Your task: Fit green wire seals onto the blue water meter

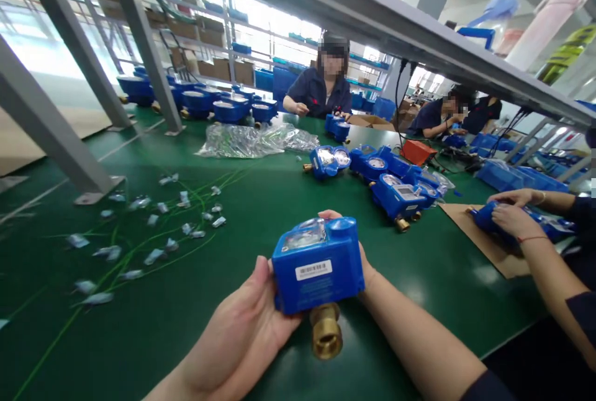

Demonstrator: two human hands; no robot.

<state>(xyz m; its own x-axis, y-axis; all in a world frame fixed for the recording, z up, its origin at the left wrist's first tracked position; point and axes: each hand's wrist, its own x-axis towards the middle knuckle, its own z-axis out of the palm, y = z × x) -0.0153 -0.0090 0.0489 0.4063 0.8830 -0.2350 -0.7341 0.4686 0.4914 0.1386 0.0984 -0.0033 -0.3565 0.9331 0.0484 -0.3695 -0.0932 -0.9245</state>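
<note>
**One meter in hand, plenty more on the table**

Checking in from the head cam. Low in the centre of the frame, the blue meter (318,264) is up off the green table (261,202), clamped between both hands. The left hand (246,320) cups its left side with the thumb on the front edge; the right hand (367,264) is mostly hidden behind it, only fingertips peeking over the top. The barcode label faces me and the brass fitting (326,329) points down toward the camera.

Progress-wise, my read is that this one's mid-handling: it isn't set down anywhere. There's a cluster of meters (395,184) in the middle right of the frame, and I can't tell whether those are finished or waiting. Left of centre, small tags on green wires (153,233) lie scattered, plus a heap of clear plastic bags (251,140) further up. At the right edge, a co-worker's hands (512,218) rest on another meter over a piece of cardboard (488,239).
</note>
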